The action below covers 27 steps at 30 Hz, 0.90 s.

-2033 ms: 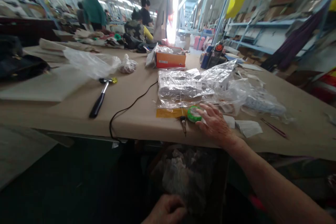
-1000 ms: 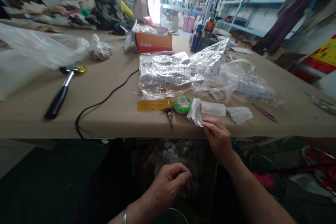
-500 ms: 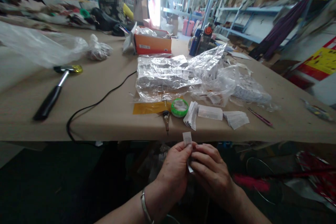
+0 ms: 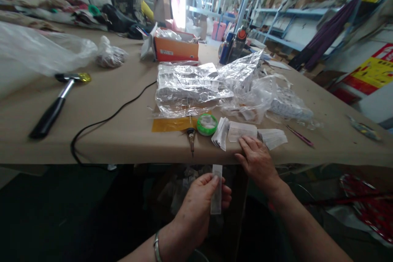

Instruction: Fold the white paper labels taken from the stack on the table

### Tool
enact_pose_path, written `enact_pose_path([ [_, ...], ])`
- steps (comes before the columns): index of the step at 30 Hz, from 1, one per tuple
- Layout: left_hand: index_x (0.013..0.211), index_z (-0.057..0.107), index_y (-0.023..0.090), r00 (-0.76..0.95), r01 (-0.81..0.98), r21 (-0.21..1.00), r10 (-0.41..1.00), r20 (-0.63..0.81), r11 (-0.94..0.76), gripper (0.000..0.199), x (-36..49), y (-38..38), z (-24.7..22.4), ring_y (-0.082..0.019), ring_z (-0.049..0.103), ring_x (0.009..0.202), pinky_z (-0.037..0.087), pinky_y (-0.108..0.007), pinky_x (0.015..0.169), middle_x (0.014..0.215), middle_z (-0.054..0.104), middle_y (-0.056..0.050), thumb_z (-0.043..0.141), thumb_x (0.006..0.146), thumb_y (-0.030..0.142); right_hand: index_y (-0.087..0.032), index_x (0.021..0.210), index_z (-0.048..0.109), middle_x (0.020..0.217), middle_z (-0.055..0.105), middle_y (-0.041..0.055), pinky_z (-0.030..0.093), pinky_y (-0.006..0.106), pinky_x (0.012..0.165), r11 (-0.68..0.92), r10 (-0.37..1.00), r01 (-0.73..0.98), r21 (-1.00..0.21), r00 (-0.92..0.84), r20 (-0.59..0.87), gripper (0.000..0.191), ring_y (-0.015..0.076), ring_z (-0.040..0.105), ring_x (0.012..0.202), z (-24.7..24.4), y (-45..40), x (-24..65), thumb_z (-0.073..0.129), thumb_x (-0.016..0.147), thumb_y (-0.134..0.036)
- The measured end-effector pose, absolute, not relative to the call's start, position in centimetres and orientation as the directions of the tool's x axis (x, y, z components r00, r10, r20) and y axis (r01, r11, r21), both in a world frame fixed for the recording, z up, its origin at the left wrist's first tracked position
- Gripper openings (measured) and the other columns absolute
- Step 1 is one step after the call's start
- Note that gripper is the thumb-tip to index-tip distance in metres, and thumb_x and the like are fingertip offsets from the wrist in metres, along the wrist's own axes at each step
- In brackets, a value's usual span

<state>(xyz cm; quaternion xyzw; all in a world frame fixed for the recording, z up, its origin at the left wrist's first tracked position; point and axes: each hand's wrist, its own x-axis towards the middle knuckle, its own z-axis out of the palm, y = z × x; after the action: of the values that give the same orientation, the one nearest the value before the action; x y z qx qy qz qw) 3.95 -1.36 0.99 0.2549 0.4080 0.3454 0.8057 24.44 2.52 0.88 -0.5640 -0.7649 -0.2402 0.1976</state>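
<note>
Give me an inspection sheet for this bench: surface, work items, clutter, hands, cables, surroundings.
Surface: brown tabletop, amber sheet near the front edge.
Work items: pale strip; left label stack, middle label stack, right label stack.
Clutter: clear plastic packaging, hammer, pink tweezers, green-rimmed container, apparently a soldering iron.
Left hand: pinches the pale strip.
Right hand: fingers on the middle label stack.
Cables: black cord runs from the packaging to the front edge.
Surroundings: blue shelving right; person in the background, left.

room between hammer (image 4: pixel 51 111) and cord (image 4: pixel 118 113), bags (image 4: pixel 254 104) behind slips (image 4: pixel 238 130)
</note>
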Motion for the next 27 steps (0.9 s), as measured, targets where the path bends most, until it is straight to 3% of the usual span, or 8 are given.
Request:
enact_pose_path([
  [6,0.093,0.058,0.006,0.427,-0.298,0.654,0.710,-0.560,0.696,0.016,4.4,-0.9,2.3,-0.014,0.060,0.061,0.049,-0.025,0.060,0.076,0.064,-0.011,0.051,0.090,0.020,-0.016,0.095,0.063,0.102,0.066,0.0066,0.049,0.040,0.093,0.442,0.637,0.890,-0.114,-0.222,0.738,0.009,0.0217,0.059,0.105,-0.2,2.1,26.5,0.055,0.091,-0.016],
  [9,0.094,0.058,0.005,0.470,-0.295,0.621,0.676,-0.568,0.727,0.016,4.4,-0.8,2.6,-0.017,0.061,0.062,0.050,-0.027,0.060,0.077,0.064,-0.013,0.052,0.089,0.018,-0.018,0.091,0.062,0.100,0.066,0.0060,0.050,0.041,0.092,0.552,0.595,0.797,-0.245,-0.171,0.785,0.009,0.0208,0.060,0.104,0.2,1.0,25.6,0.057,0.088,-0.011],
  [13,0.091,0.061,0.003,0.564,-0.393,0.549,0.665,-0.489,0.737,0.014,4.4,-0.7,2.2,-0.015,0.059,0.061,0.051,-0.028,0.059,0.077,0.061,-0.012,0.052,0.086,0.013,-0.018,0.094,0.062,0.104,0.065,0.0073,0.045,0.049,0.098,0.738,0.521,0.647,-0.191,-0.367,0.770,0.013,0.0240,0.054,0.114,0.7,-1.8,22.4,0.055,0.088,-0.008],
  [18,0.078,0.063,0.003,0.575,-0.574,0.418,0.709,-0.407,0.705,0.009,4.6,-0.8,1.6,-0.009,0.052,0.058,0.043,-0.018,0.052,0.072,0.056,-0.007,0.063,0.075,0.011,-0.016,0.093,0.063,0.101,0.066,0.0062,0.043,0.045,0.099,0.790,0.512,0.592,-0.160,-0.492,0.704,0.008,0.0217,0.054,0.112,-0.8,-3.5,20.4,0.055,0.090,-0.013],
  [24,0.082,0.063,0.002,0.536,-0.587,0.484,0.759,-0.368,0.649,0.022,5.2,-1.3,1.0,-0.009,0.054,0.063,0.041,-0.014,0.054,0.077,0.059,-0.008,0.076,0.066,0.011,-0.015,0.095,0.062,0.100,0.066,0.0061,0.046,0.043,0.098,0.784,0.515,0.606,-0.137,-0.511,0.688,0.011,0.0216,0.055,0.109,-0.5,-4.0,20.0,0.054,0.090,-0.010],
  [27,0.084,0.062,0.004,0.482,-0.522,0.537,0.749,-0.455,0.662,0.014,5.6,-1.4,1.6,-0.011,0.057,0.061,0.046,-0.018,0.056,0.076,0.062,-0.009,0.068,0.077,0.014,-0.013,0.113,0.056,0.107,0.064,0.0092,0.048,0.043,0.097,0.767,0.542,0.620,-0.166,-0.487,0.684,0.025,0.0238,0.053,0.112,0.6,-4.0,21.8,0.058,0.090,-0.020],
])
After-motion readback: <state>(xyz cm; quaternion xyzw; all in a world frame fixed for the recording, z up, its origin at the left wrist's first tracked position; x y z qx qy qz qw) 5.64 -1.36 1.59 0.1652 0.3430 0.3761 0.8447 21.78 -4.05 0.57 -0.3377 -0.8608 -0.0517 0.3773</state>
